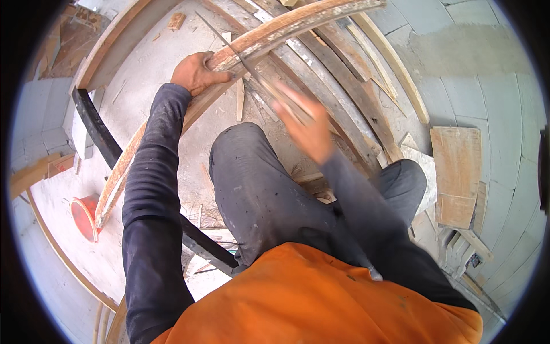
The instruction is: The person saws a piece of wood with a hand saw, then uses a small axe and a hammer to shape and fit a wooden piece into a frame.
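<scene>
While the left hand hangs on to the beam, the right hand holds the back end of a saw. The beam is long and rough, with white smears on it, and it looks bent in this round view. It slants from low on the left to high on the right, in front of the person. The saw lies across the middle of the beam, with its thin tip poking out past the far side and its back end on the near side. On the left hand, the fingers are close together and curl over the beam's far edge, and the thumb lies along the beam, just beside the saw. The right hand is a blur to the right of the beam; its fingers bend around the saw, but I cannot tell if they are spread or pressed together. The left sleeve passes over the low part of the beam. By the beam's low end sits a red bucket, and a black bar runs under the beam near there. Below the beam are 2 grey knees, bent. Long planks lie on the floor to the right of the beam. Well right of the beam, a brown board stands by a grey wall.
</scene>
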`<state>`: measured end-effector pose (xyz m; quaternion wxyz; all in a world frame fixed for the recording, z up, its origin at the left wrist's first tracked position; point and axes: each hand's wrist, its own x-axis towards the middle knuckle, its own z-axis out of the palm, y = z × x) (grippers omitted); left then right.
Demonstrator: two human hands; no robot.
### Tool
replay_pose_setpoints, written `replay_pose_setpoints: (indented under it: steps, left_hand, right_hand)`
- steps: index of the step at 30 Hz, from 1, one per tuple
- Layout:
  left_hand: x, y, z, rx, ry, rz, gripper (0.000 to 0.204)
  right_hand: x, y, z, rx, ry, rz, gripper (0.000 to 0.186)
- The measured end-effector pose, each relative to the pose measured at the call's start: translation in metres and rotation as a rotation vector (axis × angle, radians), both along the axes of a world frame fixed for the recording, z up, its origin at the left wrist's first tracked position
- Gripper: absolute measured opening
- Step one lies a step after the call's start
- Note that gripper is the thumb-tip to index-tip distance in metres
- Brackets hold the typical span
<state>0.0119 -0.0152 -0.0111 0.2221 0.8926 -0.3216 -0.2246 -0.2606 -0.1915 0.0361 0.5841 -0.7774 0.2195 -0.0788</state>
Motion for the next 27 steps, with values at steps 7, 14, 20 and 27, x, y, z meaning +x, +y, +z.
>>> replay_pose_setpoints:
  steps: [7, 14, 20, 27]
  left_hand:
    - [0.010, 0.010, 0.005, 0.000, 0.050, 0.011, 0.083]
    - [-0.005, -0.009, 0.004, 0.008, 0.026, 0.007, 0.075]
    - [-0.013, 0.013, 0.008, 0.040, 0.008, -0.002, 0.073]
    - [-0.011, 0.010, 0.023, 0.073, -0.043, 0.002, 0.076]
  right_hand:
    - [-0.064, 0.007, 0.024, -0.042, -0.019, -0.001, 0.045]
    - [-0.028, 0.011, 0.003, -0.068, -0.076, -0.004, 0.044]
    - [-0.043, 0.016, 0.021, -0.098, -0.059, -0.003, 0.043]
    - [-0.093, 0.024, 0.042, 0.046, -0.008, -0.041, 0.043]
